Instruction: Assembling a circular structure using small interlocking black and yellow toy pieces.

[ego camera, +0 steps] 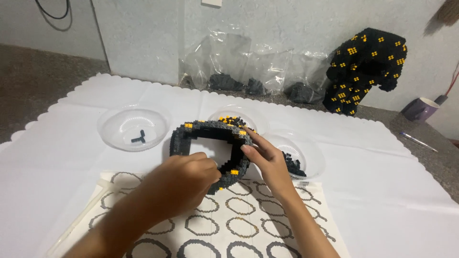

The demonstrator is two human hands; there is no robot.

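Head view: your left hand is curled, fingertips pinched against the block ring at its 6 o'clock edge. Your right hand grips the ring's 3 o'clock wall — fingers half closed. The ring stands on the white cloth, a clear bowl at 9 o'clock.

A hollow ring of small dark grey and black building blocks, dotted with yellow-orange studs along its rim, stands upright on its edge at the far edge of the printed pattern sheet, its walls several layers thick and its opening facing up.
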